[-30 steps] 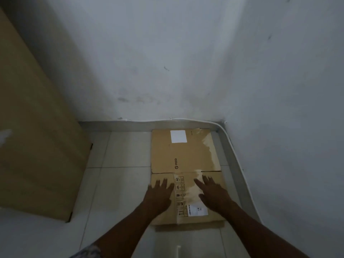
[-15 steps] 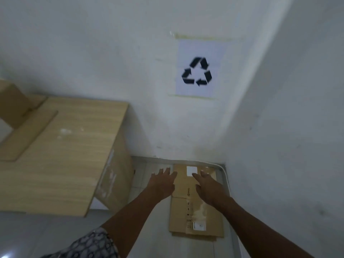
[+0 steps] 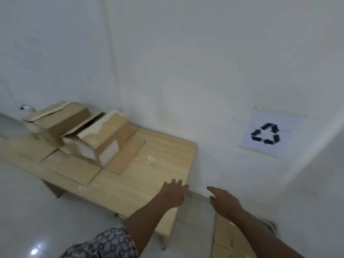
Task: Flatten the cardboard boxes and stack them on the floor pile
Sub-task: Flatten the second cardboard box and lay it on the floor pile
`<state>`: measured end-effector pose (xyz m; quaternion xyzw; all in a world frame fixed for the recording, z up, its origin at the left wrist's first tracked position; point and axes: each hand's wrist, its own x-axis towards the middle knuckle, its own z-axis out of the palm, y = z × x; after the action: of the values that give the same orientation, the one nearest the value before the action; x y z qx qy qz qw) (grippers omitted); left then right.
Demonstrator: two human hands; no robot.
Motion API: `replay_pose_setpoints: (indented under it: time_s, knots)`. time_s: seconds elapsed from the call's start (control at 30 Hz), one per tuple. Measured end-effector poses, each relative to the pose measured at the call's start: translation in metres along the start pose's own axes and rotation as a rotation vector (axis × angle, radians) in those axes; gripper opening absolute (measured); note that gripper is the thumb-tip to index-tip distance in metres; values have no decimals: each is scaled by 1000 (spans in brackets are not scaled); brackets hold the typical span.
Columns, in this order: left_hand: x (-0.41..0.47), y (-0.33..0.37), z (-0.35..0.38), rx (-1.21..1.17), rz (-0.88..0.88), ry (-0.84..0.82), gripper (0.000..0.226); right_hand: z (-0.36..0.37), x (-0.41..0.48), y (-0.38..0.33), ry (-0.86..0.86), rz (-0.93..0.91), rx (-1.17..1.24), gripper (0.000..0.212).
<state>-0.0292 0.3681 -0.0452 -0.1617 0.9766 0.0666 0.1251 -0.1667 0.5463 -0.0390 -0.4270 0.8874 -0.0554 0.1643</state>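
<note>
A flattened cardboard box lies on the floor by the wall corner, partly hidden under my right forearm. Two unflattened cardboard boxes stand on the wooden table: a near one with a torn top and white labels, and a far one behind it. Loose flaps spread flat on the table around them. My left hand hovers over the table's right end, fingers straight, holding nothing. My right hand hangs above the floor next to the wall, fingers loosely extended and empty.
The low wooden table stands against the white wall. A paper sheet with a black recycling sign is taped to the wall at the right. Glossy white floor tiles extend at the lower left.
My hands have lifted off the flattened box on the floor. The view has swung up and to the left, bringing the table and its boxes into sight.
</note>
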Motion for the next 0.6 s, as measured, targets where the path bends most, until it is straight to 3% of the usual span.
replay_pose_setpoints:
  time_s: [0.33, 0.6]
  knots:
    - [-66, -243, -43, 33, -164, 48, 43, -4, 109, -231, 41, -149, -13, 46]
    - [-68, -364, -68, 26, -228, 98, 43, -16, 189, -331, 38, -241, -46, 46]
